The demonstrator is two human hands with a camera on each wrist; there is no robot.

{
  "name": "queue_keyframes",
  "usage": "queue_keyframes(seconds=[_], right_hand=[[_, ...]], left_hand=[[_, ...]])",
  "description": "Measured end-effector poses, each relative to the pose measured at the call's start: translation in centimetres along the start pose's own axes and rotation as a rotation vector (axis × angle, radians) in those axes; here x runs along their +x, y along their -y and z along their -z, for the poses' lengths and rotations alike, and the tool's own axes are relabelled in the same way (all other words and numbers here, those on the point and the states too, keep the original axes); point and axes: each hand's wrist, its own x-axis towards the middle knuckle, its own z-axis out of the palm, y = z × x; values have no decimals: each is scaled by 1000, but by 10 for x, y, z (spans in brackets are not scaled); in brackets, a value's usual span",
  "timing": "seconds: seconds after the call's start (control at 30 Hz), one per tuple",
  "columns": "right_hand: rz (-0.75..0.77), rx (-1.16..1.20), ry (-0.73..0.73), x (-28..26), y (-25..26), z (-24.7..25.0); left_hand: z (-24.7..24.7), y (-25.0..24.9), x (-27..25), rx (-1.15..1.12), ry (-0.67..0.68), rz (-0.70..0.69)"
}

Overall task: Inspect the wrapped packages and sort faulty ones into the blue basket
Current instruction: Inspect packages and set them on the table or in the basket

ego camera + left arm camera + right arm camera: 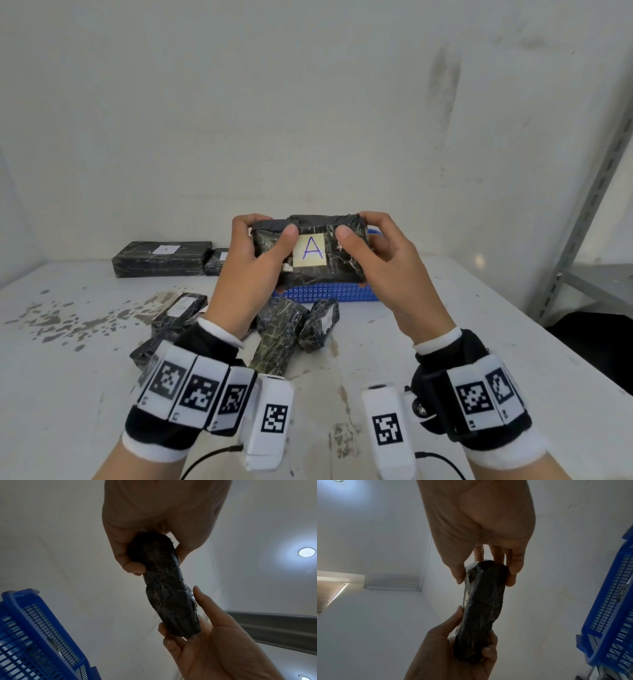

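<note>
Wrist bands (191, 387) with black-and-white coded tags, one on each forearm, nearest the head camera. Table (445, 359): white, paint worn in grey flecks at its left part. Blue basket (329, 293): slatted plastic, on the table beyond the hands, mostly hidden by them. Long wrapped package (161, 258): black film, small white label, at the table's far left edge by the wall, a smaller one just beside its right end. Loose pile of wrapped packages (291, 325): several, black film, lying on the table below the hands. Held package (329, 253): black film, raised above the basket's near wall, yellow label (310, 253) with a blue letter A facing the camera. Left hand (253, 260): grips the package's left end, thumb on the front. Right hand (383, 260): grips the right end likewise.
</note>
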Motion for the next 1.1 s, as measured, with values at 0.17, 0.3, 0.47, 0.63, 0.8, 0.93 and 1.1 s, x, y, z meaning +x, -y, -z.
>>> queue_keyframes(seconds=[0.17,0.3,0.47,0.63,0.8,0.93,1.1], right_hand=[[-5,2,0,7,0,2],[-12,-62,49,21,2,9],[-39,-213,48,47,-6,22],[-89,-216,-76,83,-23,45],[-180,-326,-159,133,-61,67],[-275,-470,-171,173,-105,76],[-437,-792,-4,211,-150,84]], left_hand=[[-3,-1,7,49,-7,27],[-3,0,27,105,-50,34],[-11,5,48,150,-11,50],[-10,29,76,305,27,123],[-2,72,116,482,11,216],[6,109,146,605,-27,295],[7,137,181,738,-29,325]])
